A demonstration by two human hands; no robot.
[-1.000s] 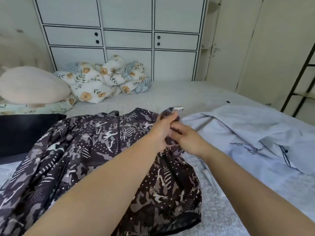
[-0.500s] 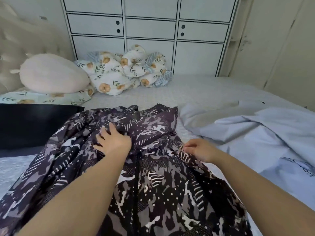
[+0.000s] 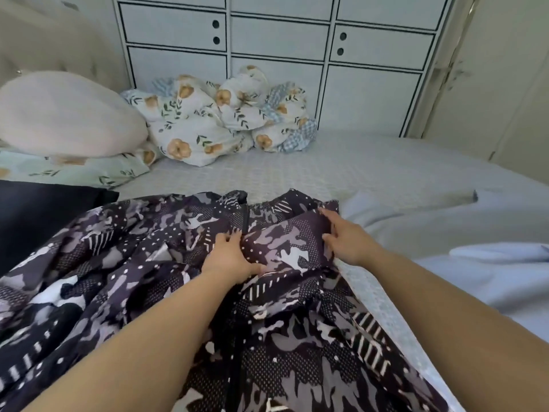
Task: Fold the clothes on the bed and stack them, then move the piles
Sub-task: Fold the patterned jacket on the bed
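Head view: the patterned jacket (image 3: 154,292) lies spread on the bed (image 3: 341,171), collar end farthest from the person, its zip running down the middle. The left hand (image 3: 231,257) lies flat on the cloth just beside the zip, fingers fairly straight and pressing. The right hand (image 3: 347,239) is at the jacket's right shoulder edge, fingers extended along a raised fold; whether it pinches the cloth I cannot tell.

To do this step well, I judge the left hand should pin the zip line while the right draws the shoulder panel taut and flat, so later folds fall square.

Right of the jacket, nearly touching, lies a pale blue garment (image 3: 475,278). Left of it sits a dark folded item (image 3: 44,215). Beyond the collar, bare mattress gives open room up to the floral bedding (image 3: 214,123).
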